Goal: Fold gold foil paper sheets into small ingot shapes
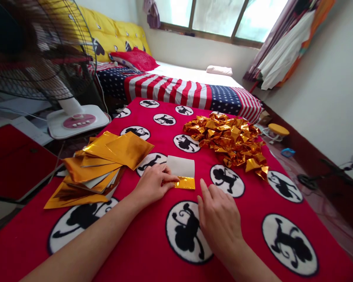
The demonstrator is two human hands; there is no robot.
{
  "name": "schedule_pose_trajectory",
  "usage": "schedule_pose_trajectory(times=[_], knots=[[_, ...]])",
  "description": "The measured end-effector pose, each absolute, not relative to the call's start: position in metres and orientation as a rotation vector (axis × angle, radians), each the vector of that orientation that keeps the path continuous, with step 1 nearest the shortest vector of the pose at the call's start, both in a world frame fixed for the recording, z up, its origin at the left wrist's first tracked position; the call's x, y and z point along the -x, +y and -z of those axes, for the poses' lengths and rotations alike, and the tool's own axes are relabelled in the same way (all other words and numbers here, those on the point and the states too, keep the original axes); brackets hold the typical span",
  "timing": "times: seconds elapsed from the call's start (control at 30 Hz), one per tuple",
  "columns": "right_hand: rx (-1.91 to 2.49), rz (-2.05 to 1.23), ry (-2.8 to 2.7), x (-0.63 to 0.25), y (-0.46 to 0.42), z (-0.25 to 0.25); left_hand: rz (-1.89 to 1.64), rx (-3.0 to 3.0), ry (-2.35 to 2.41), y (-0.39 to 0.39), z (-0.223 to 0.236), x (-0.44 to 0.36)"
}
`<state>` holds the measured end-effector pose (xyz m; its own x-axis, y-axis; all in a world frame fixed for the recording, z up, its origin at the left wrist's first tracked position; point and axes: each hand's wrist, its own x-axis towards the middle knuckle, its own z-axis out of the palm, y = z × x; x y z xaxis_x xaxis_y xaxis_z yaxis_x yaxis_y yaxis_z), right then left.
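The left hand (153,182) is lying on the sheet (182,171), its fingers (167,178) held together and pressing flat on the sheet's left edge, right at the gold fold; they are not clamped around anything. The sheet is showing its white back, with a narrow gold strip folded up along the edge nearest the person, just beyond the left fingertips. The right hand (219,219) is hovering just below and right of the sheet, its fingers loosely curled, the forefinger (204,190) sticking out and pointing toward the gold fold without touching it; it is holding nothing. Both hands are resting over the blanket (250,235), red with black monkeys in white circles. Left of the left fingers, near the wrist, a stack (97,168) of flat gold sheets is sitting fanned out. Up and right of the right forefinger, well apart, a pile (229,139) of crumpled gold folded pieces is lying. Farther left, past the stack, a fan (76,117) is standing.
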<state>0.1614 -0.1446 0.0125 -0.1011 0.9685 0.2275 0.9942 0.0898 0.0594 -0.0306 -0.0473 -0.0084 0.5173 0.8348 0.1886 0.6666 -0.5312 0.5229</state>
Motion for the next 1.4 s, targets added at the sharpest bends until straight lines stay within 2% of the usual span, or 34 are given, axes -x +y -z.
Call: schedule_pose_trajectory(times=[0.2, 0.37, 0.47, 0.73, 1.13, 1.4], knots=[[1.878, 0.204, -2.301, -0.139, -0.142, 0.003, -0.741, -2.377, 1.309, -0.053, 0.006, 0.030], [1.854, 0.185, -2.271, -0.138, -0.142, 0.012, -0.865, -2.649, 1.234, -0.082, -0.004, 0.017], [1.839, 0.130, -2.239, -0.139, -0.142, 0.013, -0.712, -2.763, 1.144, -0.108, -0.003, 0.006], [1.843, 0.132, -2.252, -0.140, -0.142, 0.013, -0.291, -2.698, 1.428, -0.136, 0.012, -0.006], [1.880, 0.140, -2.279, -0.141, -0.142, 0.011, -0.052, -2.727, 1.652, -0.132, 0.012, 0.004], [1.907, 0.128, -2.242, -0.144, -0.140, 0.008, -0.094, -2.671, 1.630, -0.123, 0.001, -0.003]])
